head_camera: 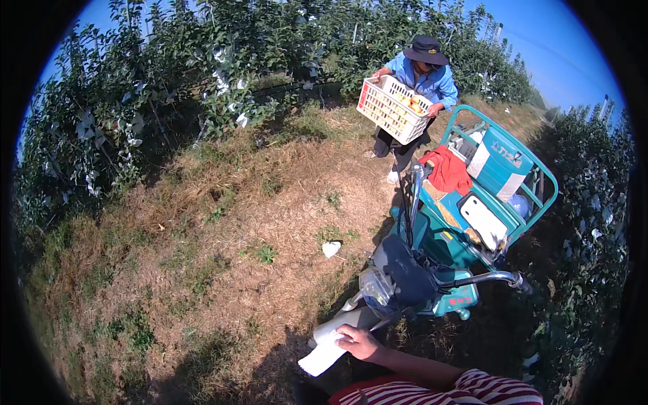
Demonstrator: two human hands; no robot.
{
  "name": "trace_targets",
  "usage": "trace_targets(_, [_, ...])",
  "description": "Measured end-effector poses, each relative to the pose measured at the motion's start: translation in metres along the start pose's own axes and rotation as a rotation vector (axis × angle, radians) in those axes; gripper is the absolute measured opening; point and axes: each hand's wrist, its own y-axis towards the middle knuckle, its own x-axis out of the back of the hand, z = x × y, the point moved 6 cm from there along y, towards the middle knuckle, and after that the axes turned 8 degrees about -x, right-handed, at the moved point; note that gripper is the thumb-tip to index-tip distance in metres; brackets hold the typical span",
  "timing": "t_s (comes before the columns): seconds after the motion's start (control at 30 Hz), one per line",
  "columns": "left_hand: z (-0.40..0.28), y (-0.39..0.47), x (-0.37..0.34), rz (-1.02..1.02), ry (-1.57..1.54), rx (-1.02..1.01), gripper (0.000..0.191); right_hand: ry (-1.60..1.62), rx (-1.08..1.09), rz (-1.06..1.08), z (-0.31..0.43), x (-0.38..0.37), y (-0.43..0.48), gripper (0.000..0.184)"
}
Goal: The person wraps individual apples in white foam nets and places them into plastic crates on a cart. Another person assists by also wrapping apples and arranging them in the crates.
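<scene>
My right hand [358,344] grips a flat white piece [322,357], which looks like a paper fruit bag. It hangs beside the pale front mudguard [349,323] of a teal cargo tricycle [445,253]. Just beyond are the headlamp [375,288] and a dark cover [400,263] over the handlebar's middle. My left hand is out of view. Ahead, a person [430,76] in a blue shirt and dark brimmed hat carries a white slatted plastic crate [392,112] in both hands. Yellow-red fruit [412,104] lies inside it.
The tricycle's handlebar grip [521,283] juts out to the right. A red cloth [448,169] and a white panel [483,221] lie around its seat. One white scrap [331,248] rests on the dry grass. Leafy fruit trees [177,66] with white bags line both sides.
</scene>
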Motion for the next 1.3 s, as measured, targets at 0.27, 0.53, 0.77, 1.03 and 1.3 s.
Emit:
trace_targets(0.27, [-0.015, -0.002, 0.014, 0.234, 0.091, -0.184, 0.027, 0.052, -0.312, -0.369, -0.037, 0.015, -0.166, 0.042])
trace_targets(0.53, [-0.107, -0.072, 0.004, 0.409, -0.059, -0.393, 0.028, 0.139, -0.615, -0.925, -0.128, 0.18, -0.326, 0.038])
trace_targets(0.77, [-0.428, -0.172, -0.113, 0.327, -0.064, -0.932, 0.02, 0.106, -0.595, -1.151, -0.23, 0.361, -0.412, 0.034])
trace_targets(1.03, [-0.689, -0.187, -0.214, -0.189, 0.105, -1.582, 0.065, 0.2, -0.596, -1.149, -0.297, 0.502, -0.478, 0.04])
trace_targets(1.3, [-0.732, -0.146, -0.272, 0.097, -0.032, -1.463, 0.049, 0.916, -0.172, -1.3, -0.332, 0.641, -0.475, 0.036])
